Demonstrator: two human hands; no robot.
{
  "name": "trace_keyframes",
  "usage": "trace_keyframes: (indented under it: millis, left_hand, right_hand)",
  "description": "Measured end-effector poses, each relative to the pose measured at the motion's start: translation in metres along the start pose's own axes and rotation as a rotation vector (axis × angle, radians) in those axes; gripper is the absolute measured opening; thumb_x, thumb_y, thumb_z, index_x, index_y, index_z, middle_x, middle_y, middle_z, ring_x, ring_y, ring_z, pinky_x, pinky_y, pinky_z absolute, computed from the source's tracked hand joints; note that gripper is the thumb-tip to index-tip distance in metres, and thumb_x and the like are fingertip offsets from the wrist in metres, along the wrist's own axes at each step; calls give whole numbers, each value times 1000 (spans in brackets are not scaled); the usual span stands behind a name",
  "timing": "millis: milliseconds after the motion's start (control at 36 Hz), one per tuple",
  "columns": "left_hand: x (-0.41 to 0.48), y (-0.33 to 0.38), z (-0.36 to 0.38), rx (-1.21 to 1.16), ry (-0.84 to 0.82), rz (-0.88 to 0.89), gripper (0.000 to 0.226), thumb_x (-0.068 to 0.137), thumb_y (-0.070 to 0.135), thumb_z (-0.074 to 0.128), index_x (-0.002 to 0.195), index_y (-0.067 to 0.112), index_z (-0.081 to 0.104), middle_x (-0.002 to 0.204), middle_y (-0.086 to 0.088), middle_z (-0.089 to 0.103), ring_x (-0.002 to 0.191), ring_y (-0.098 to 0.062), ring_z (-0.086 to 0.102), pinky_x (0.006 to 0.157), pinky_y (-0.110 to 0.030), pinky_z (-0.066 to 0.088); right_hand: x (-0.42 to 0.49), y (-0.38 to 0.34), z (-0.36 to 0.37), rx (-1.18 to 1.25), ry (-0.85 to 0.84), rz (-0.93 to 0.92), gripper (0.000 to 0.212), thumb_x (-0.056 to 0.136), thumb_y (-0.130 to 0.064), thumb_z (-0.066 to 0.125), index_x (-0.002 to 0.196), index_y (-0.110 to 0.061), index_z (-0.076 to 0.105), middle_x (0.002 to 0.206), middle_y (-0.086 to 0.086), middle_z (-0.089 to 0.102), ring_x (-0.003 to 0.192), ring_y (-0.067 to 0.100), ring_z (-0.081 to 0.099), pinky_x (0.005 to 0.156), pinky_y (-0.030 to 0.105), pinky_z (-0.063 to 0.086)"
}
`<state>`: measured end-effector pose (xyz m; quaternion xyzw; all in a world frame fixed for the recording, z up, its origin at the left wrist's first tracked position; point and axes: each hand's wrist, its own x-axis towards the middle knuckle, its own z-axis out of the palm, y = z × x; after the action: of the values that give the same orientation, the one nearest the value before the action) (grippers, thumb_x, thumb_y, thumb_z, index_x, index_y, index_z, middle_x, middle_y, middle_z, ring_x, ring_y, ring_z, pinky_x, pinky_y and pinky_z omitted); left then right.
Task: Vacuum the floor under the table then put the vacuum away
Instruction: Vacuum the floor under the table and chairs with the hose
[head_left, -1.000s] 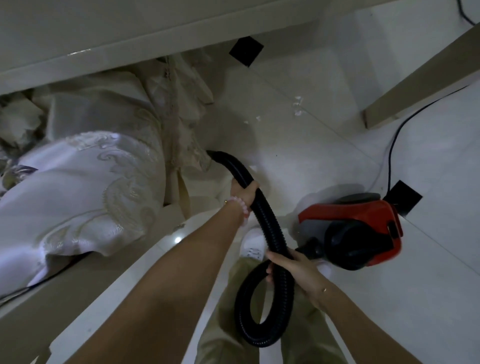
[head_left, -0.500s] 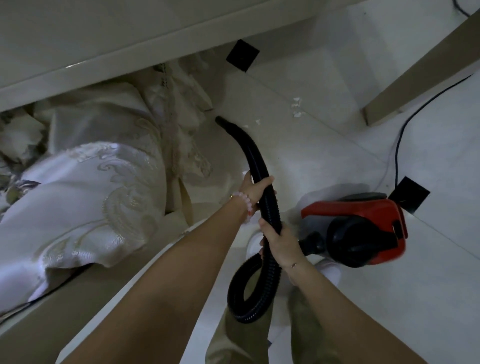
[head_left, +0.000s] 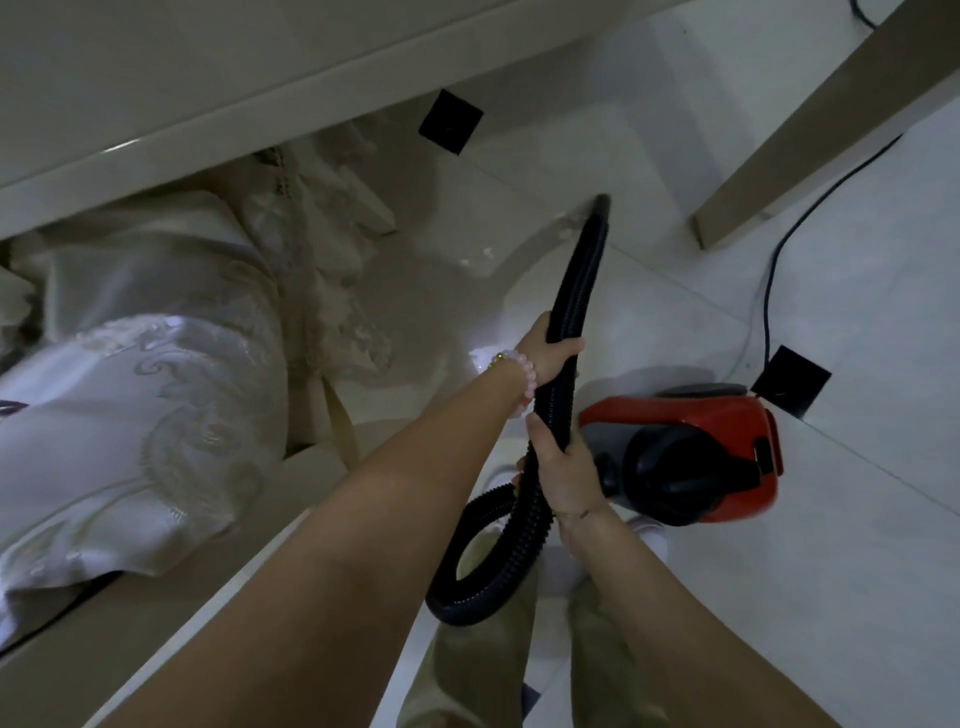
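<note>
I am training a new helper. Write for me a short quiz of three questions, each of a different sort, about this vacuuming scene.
1. True or false: both hands grip the black hose.
2. Multiple choice: where is the red vacuum?
A. On the table
B. On the floor, at the person's right
C. Under the draped cloth
3. Fill the gap: the bead bracelet is on the ___ wrist.

Key:
1. True. The left hand holds the hose higher up, the right hand lower, near the loop.
2. B. It stands on the white floor, its cord trailing away.
3. left
</note>
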<state>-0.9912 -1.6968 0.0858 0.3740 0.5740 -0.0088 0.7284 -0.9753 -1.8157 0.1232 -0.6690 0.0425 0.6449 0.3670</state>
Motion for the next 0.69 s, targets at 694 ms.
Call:
trace_keyframes:
  millis: [694]
  left_hand:
    - [-5, -59, 8, 46, 486, -55, 50, 99, 19, 40, 140, -4, 22, 118, -20, 54, 103, -32, 58, 95, -35, 47]
  right_hand:
    - [-16, 11, -24, -177, -145, 127, 32, 89, -37, 60, 89, -8, 48, 61, 7, 54, 41, 13, 50, 40, 20, 46]
